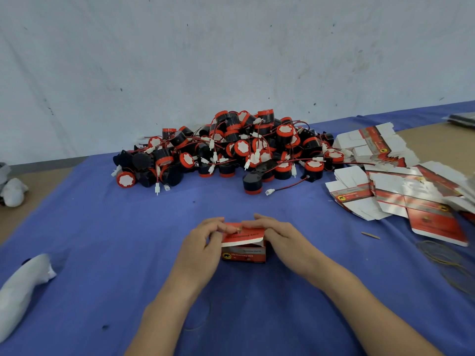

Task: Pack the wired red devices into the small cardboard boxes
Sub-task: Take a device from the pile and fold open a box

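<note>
Two hands meet over one small cardboard box (243, 244) in the middle of the blue cloth (128, 240) that covers the bench (437, 140). The box is red and white and stands on the cloth, close to the person. Its top flap is partly up, with a dark gap under it. I cannot tell if a device is inside.

The left hand (203, 240) holds the left side of the box. Its grip is curled, and its fingertips pinch the top flap. The right hand (277, 235) lies over the right side. Its grip bends down over the same flap and presses on it. The fingertips of both hands almost touch on top of the box.

Farther back, by the pale wall (231, 60), sits a big pile of red and black devices (231, 147). Thin red wires with white plugs stick out all over it. One lone device (252, 182) stands just in front of the pile, and its wire runs off to the right.

Right of the pile lies a messy stack of flat boxes (398, 186), not folded yet. Near them are a small stick (370, 235) and some thin rubber bands (447, 263). A white bag (23, 286) lies at the left edge of the cloth.
</note>
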### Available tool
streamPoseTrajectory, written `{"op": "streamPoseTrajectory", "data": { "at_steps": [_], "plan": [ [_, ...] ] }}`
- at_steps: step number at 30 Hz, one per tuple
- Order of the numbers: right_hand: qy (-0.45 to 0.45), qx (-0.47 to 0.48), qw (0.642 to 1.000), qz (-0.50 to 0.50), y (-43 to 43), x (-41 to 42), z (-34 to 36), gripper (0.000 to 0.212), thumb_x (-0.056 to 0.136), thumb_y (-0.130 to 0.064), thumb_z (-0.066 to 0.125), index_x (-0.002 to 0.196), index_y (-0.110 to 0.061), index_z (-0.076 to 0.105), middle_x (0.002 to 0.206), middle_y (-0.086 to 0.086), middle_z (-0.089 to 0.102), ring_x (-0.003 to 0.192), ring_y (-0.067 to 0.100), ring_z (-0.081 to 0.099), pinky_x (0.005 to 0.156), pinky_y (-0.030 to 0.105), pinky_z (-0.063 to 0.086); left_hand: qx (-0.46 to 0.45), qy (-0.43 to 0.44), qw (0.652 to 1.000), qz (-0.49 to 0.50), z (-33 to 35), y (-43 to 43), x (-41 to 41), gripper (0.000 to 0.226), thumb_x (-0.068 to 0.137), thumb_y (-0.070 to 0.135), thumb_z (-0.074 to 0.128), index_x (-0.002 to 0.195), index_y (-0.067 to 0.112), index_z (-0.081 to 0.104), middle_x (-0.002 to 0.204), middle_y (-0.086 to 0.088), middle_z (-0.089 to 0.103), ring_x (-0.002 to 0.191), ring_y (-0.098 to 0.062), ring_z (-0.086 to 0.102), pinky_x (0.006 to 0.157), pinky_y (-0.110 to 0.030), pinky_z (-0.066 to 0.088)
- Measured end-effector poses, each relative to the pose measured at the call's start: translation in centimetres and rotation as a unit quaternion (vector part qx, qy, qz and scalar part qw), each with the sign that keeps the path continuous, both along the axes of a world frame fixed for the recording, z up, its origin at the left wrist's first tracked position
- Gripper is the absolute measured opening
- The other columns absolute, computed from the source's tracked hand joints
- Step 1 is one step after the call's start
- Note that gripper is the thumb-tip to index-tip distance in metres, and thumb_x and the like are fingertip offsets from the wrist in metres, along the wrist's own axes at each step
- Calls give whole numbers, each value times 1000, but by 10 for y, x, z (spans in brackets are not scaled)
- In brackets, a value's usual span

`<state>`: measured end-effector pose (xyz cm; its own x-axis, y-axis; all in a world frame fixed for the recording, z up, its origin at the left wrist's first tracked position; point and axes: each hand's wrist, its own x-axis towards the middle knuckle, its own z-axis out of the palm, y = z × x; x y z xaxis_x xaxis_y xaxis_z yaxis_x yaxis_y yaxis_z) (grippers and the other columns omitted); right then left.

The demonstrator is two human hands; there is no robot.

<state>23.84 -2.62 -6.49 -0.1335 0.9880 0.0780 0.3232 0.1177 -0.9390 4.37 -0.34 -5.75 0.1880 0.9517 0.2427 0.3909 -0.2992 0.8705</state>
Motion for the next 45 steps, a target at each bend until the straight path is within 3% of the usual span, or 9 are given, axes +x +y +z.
{"op": "streamPoseTrajectory", "data": {
  "at_steps": [6, 8, 11, 16, 24, 32, 37, 41, 45],
  "plan": [
    [-64, 47, 996, 37, -11, 10, -2, 25, 97, -57, 50, 119, -67, 57, 154, -41, 21, 133, -23, 28, 104, 11, 36, 46, 138, 987, -70, -9, -5, -18, 18, 92, 52, 52, 107, 60, 57, 135, 41, 42, 117, 2, 50, 96, -22, 43],
    [-147, 98, 983, 49, -14, 12, -7, 42, 84, -77, 51, 125, -71, 47, 151, -46, 19, 136, -23, 23, 109, 18, 33, 58, 161, 981, -90, -10, -6, -26, 33, 84, 73, 48, 113, 61, 53, 136, 39, 37, 128, 7, 41, 98, -22, 41],
    [-167, 120, 977, 64, -15, 14, -8, 45, 86, -72, 52, 130, -65, 46, 148, -45, 26, 132, -19, 33, 101, 15, 39, 72, 175, 977, -99, -9, -8, -31, 51, 74, 88, 43, 117, 62, 51, 133, 37, 36, 128, 10, 38, 93, -18, 41],
    [-181, 136, 973, 46, -10, 11, -10, 24, 98, -47, 59, 121, -53, 56, 143, -40, 36, 124, -11, 47, 90, 7, 43, 105, 175, 976, -76, -10, -12, -25, 37, 82, 77, 49, 110, 54, 56, 121, 29, 41, 113, 7, 49, 84, -22, 49],
    [-138, 134, 981, 21, -11, 7, -5, 35, 95, -60, 43, 126, -49, 56, 132, -33, 50, 122, -8, 51, 96, 12, 45, 92, 71, 992, -52, -7, -11, -20, 25, 81, 64, 50, 99, 52, 61, 112, 27, 54, 108, 5, 55, 85, -13, 46],
    [-142, 108, 981, 76, -19, 11, -5, 38, 98, -57, 40, 134, -62, 49, 153, -36, 29, 137, -11, 35, 103, 15, 44, 75, 63, 992, -81, -14, -13, -23, 22, 84, 56, 54, 100, 49, 67, 129, 28, 48, 113, 2, 56, 90, -25, 52],
    [-217, 115, 965, 87, -24, 14, -3, 44, 94, -63, 39, 137, -71, 35, 155, -45, 13, 142, -13, 24, 106, 8, 35, 106, 126, 982, -91, -16, -12, -30, 32, 84, 77, 45, 110, 63, 58, 137, 41, 39, 126, 12, 43, 95, -20, 47],
    [-308, 146, 936, 83, -25, 17, -2, 46, 96, -58, 41, 139, -72, 29, 158, -41, 8, 144, -2, 31, 113, 24, 38, 140, 202, 965, -94, -14, -11, -35, 35, 81, 77, 42, 116, 78, 44, 139, 49, 29, 130, 16, 33, 99, -14, 38],
    [-336, 163, 924, 81, -26, 16, 1, 45, 99, -54, 39, 137, -70, 23, 161, -34, 9, 141, 5, 38, 111, 25, 38, 178, 247, 949, -83, -10, -13, -36, 35, 82, 74, 37, 116, 81, 41, 136, 50, 28, 122, 17, 32, 91, -4, 31]
  ]
}}
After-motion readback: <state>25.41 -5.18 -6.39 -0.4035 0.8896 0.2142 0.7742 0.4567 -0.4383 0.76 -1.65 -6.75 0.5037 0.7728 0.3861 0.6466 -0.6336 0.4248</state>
